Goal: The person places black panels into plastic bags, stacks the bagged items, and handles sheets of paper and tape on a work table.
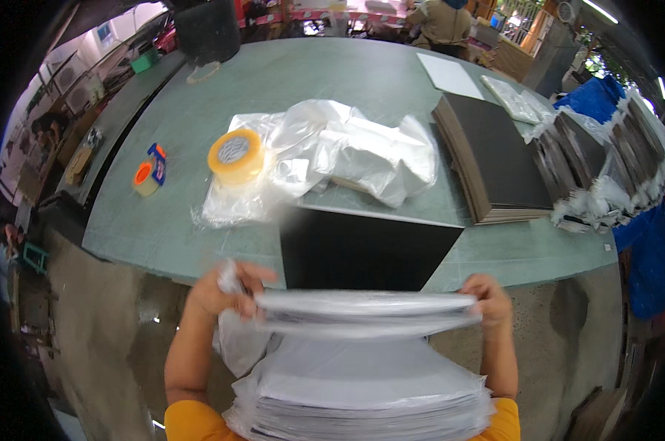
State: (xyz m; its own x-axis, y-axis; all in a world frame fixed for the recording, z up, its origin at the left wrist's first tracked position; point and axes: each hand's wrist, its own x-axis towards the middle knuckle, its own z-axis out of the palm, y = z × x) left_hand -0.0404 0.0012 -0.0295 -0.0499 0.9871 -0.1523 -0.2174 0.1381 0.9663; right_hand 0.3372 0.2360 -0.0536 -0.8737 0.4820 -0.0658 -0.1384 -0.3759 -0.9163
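Between my two hands is a thin bundle of plastic-wrapped white sheets [369, 303], blurred by motion and held by its two ends. My left hand [233, 292] grips the left end, with crumpled clear film also about its fingers. On the right end, my right hand [490, 300] is closed. Just beyond the bundle, a flat black board [362, 250] lies at the table's near edge. Close to my body, below the bundle, sits a thick stack of similar plastic-wrapped sheets [362, 375]. A clear plastic bag [242, 342] hangs under my left hand.
The green table [288, 66] carries a large tape roll [235, 158] on crumpled plastic bags [369, 147]. A tape dispenser [150, 173] stands left. Right are a stack of dark boards [494, 151] and plastic-wrapped bundles [604, 154]. A person [442, 26] is at the back.
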